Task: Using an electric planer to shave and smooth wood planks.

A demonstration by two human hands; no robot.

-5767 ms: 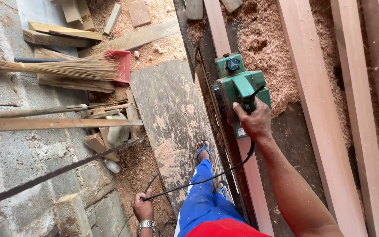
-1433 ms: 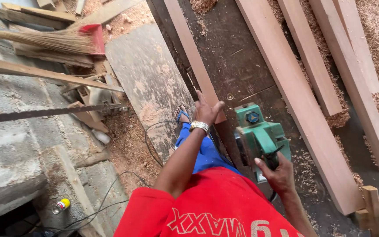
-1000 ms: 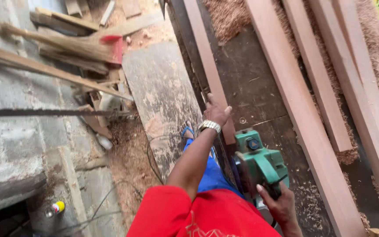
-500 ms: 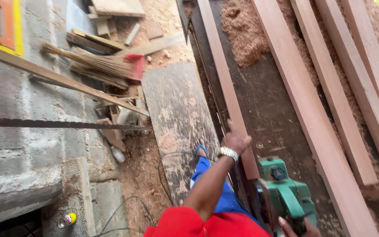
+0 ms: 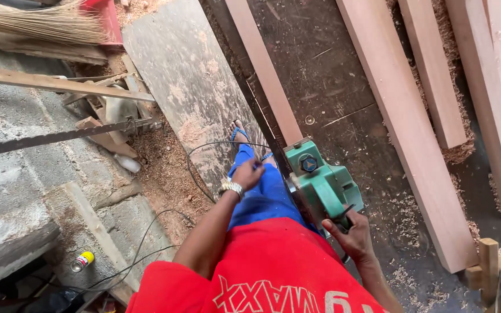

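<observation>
Presently, entry for 1 work moment.
Tool: green electric hand planer with a boxy plastic body (image 5: 320,182), seated on the near end of a long narrow pale-red timber board (image 5: 265,72) that runs along the dark workbench top (image 5: 331,87).
Right hand: right hand (image 5: 349,235) wrapped closed around the planer's rear handle.
Left hand: left hand (image 5: 247,174) with a metal wristwatch, fingers curled near the black power cord (image 5: 204,168); whether it grips the cord cannot be told.
Handling: judged heavy and rigid, smooth-sided; best taken by the rear handle, with a 2nd hand on the front knob for steadiness.
Board handling: stiff, long, likely awkward at 1 end only.
Nearby: 3 more pale-red planks (image 5: 404,127); wood shavings (image 5: 453,153); straw broom with red head (image 5: 47,23); small yellow can (image 5: 82,261).
</observation>
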